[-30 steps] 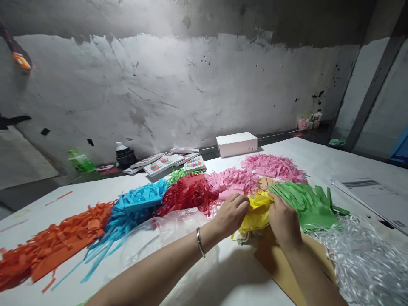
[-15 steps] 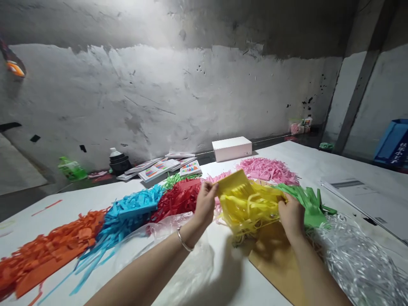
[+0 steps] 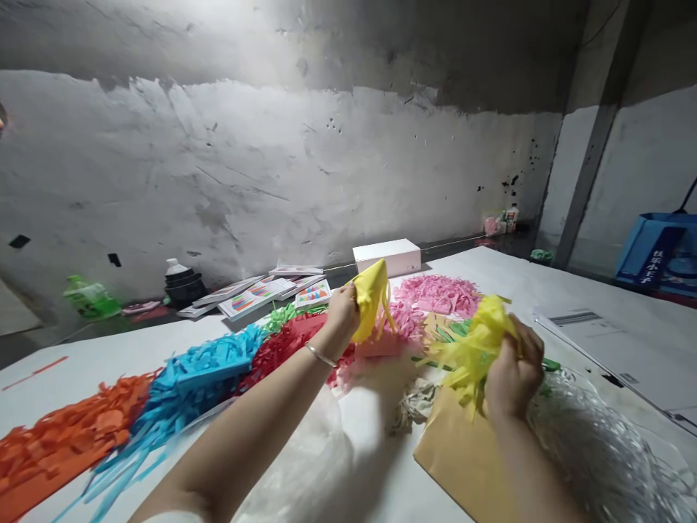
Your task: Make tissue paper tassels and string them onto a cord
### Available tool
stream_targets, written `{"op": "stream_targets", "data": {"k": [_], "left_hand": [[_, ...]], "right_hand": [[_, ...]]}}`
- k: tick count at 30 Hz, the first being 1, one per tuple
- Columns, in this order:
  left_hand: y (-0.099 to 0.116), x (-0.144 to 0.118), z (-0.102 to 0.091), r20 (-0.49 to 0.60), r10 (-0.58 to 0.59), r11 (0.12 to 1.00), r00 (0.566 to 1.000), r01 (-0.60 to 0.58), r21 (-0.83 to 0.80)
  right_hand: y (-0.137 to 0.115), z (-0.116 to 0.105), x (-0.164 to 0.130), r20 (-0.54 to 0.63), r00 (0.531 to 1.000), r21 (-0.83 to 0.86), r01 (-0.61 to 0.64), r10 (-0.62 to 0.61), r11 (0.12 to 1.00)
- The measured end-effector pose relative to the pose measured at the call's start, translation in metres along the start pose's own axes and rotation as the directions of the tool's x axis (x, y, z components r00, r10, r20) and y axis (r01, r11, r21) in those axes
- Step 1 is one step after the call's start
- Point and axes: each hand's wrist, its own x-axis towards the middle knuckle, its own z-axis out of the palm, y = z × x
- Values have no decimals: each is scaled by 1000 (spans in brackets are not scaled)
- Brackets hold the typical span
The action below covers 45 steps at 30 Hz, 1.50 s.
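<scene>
Holding the folded yellow piece [image 3: 371, 296] pinched in the left hand [image 3: 342, 309] and a yellow fringe bunch [image 3: 473, 349] clenched in the right hand [image 3: 512, 374], both above the brown envelope [image 3: 454, 457]. Tugging risks tearing thin strips, or snagging the green fringe [image 3: 451, 333] beneath.

A single head-worn camera looks forward and slightly down across the counter [image 3: 544, 276] from the person's own side — near enough that both forearms fill the lower frame. It faces the stained wall [image 3: 272, 167] beyond the far edge; no second view shares the scene.
</scene>
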Motion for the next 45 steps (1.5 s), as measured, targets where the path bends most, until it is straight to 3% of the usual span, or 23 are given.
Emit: {"op": "stream_targets", "data": {"k": [2,5,8,11,13,14,16,20,24,26,27,28,31,33,34,36,37,39,40,42,44,45], "left_hand": [[-17,0,28,73,9,999,997,-13,49],[-38,-5,59,187,48,985,981,-77,154],[-46,-23,61,335,89,947,938,-184,264],[-41,-57,33,551,107,887,827,-330,324],[-35,-85,6,713,76,837,697,-433,334],[-33,-99,-7,766,68,805,639,-489,336],[-28,-123,-31,814,95,704,573,-617,352],[-12,-153,-68,796,211,517,568,-756,402],[26,-176,-107,767,278,459,578,-782,422],[40,-195,-123,794,258,449,551,-796,406],[42,-207,-128,836,214,448,505,-811,375],[41,-219,-130,889,150,448,433,-831,329],[13,-251,-122,988,-64,420,141,-894,155],[-14,-267,-110,989,-138,356,45,-930,92],[-24,-273,-105,984,-176,339,38,-936,97],[-32,-283,-102,980,-195,357,30,-929,99],[-28,-288,-106,989,-148,402,21,-912,80],[-8,-298,-123,996,73,508,44,-861,0],[7,-302,-135,966,235,535,111,-844,-33],[35,-306,-159,807,465,540,364,-839,67],[55,-302,-179,629,500,598,596,-762,247],[60,-298,-186,563,427,669,708,-666,330]], "right_hand": [[-21,0,-13,83,974,63,208,-212,976],[-41,5,-28,263,851,166,424,-455,890],[-44,13,-31,369,762,198,495,-533,846],[-40,18,-28,407,754,172,492,-517,853],[-40,18,-27,418,758,166,479,-501,862],[-42,17,-28,425,753,174,476,-502,862],[-49,14,-33,446,724,209,488,-526,848],[-68,10,-47,461,632,292,555,-623,779],[-90,10,-52,436,560,345,618,-704,706],[-105,11,-48,429,537,371,629,-726,684],[-113,12,-45,427,533,381,627,-730,680],[-123,12,-42,428,534,388,620,-729,682],[-151,12,-34,419,558,402,593,-716,698],[-167,6,-35,402,578,406,582,-710,705],[-173,1,-37,396,584,406,581,-709,705],[-178,-15,-49,395,584,397,587,-709,705],[-177,-25,-56,401,580,390,592,-709,705],[-169,-46,-75,417,567,375,605,-710,703],[-163,-56,-85,428,556,370,612,-713,699],[-150,-71,-108,444,533,368,624,-720,689],[-141,-81,-134,446,516,377,633,-732,676],[-139,-84,-147,443,505,388,637,-741,666]]}}
